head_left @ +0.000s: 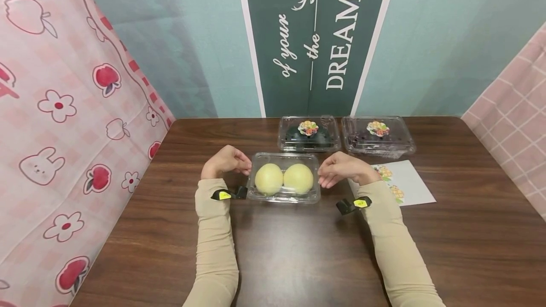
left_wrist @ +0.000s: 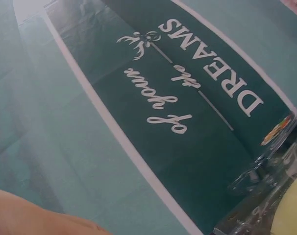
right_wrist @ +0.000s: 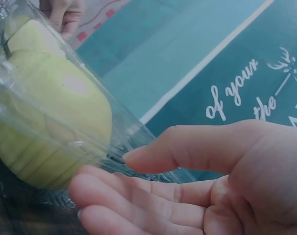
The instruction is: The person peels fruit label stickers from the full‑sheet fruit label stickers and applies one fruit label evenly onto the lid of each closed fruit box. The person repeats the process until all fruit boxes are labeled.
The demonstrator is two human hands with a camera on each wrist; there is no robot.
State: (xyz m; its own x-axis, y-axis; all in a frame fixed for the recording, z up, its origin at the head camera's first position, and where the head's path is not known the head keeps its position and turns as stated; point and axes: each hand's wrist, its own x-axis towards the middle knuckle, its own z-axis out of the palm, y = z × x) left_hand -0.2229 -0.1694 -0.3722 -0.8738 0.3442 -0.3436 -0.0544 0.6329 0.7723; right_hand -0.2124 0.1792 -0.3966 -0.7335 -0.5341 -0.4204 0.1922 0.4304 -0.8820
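A clear plastic fruit box (head_left: 283, 198) with its lid down stands in front of me, two round yellow-green fruits (head_left: 268, 179) side by side in it. At its left side is my left hand (head_left: 226, 161), fingertips right at the edge. My right hand (head_left: 343, 168) is at the opposite side, its fingers pointing toward the box. The right wrist view shows my right thumb (right_wrist: 173, 149) and loosely bent fingers (right_wrist: 134, 200) close beside the rim. The left wrist view catches only part of my left hand (left_wrist: 36, 218) and a corner of the box.
Behind stand two lidded clear boxes with fruit stickers, one with dark contents (head_left: 309, 141), the other with purple contents (head_left: 377, 141). A white sheet of fruit stickers (head_left: 411, 181) lies on the brown wooden table (head_left: 281, 259), partly under my right wrist. A printed curtain (head_left: 64, 155) hangs at left.
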